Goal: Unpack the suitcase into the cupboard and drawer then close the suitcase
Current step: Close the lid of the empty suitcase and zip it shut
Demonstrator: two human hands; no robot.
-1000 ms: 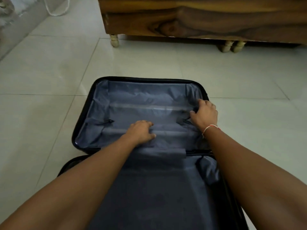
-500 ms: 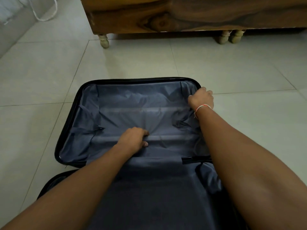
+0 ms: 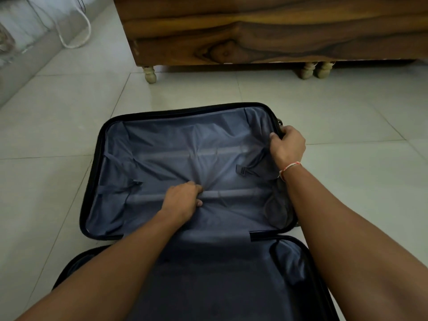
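A black hard-shell suitcase (image 3: 92, 181) lies open on the tiled floor, both halves lined with grey-blue fabric and holding no items that I can see. My left hand (image 3: 183, 201) rests with curled fingers on the lining of the far half, near its middle, bunching the fabric. My right hand (image 3: 288, 145) grips the right rim of the far half, thumb inside, fingers over the outer edge. A strap buckle (image 3: 242, 170) lies on the lining by the right hand. The near half runs under my forearms.
A dark wooden furniture piece (image 3: 254, 38) on short turned legs stands just beyond the suitcase. A white cord (image 3: 76, 40) loops on the floor at the far left beside a pale wall base. Pale floor tiles (image 3: 347, 112) surround the suitcase.
My right hand moved from the lining inside the far half out to its right rim and took hold of it. My left hand stayed near the middle of the lining.
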